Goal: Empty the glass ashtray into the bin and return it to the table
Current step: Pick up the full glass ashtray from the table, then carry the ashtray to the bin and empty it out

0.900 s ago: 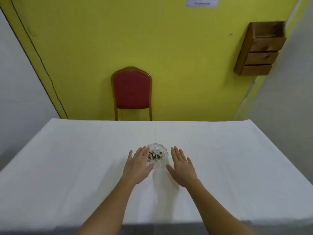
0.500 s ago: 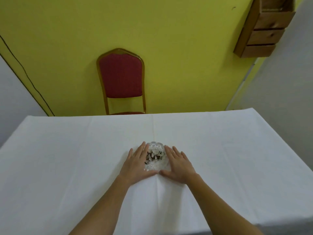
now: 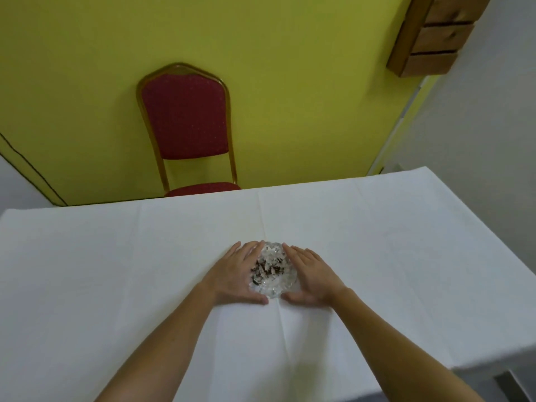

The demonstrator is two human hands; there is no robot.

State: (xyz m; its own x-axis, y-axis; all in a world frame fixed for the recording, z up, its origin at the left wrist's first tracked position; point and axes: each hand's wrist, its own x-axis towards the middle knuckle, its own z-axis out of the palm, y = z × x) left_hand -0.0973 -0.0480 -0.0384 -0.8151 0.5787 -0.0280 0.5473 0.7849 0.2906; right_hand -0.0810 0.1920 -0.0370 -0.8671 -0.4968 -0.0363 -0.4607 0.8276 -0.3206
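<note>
A cut-glass ashtray [image 3: 272, 269] holding dark ash and scraps sits on the white tablecloth [image 3: 116, 271], in the middle of the table. My left hand [image 3: 236, 274] cups its left side and my right hand [image 3: 310, 275] cups its right side, fingers straight and pressed to the glass, thumbs nearly meeting at the near rim. The ashtray rests on the cloth. No bin is in view.
A red padded chair [image 3: 185, 126] with a gold frame stands behind the table's far edge against the yellow wall. A wooden wall box [image 3: 429, 36] hangs at the upper right. The table's right corner drops off at the lower right.
Both hands have closed in from either side onto the ashtray, which they only flanked before. The view has shifted down and to the right.
</note>
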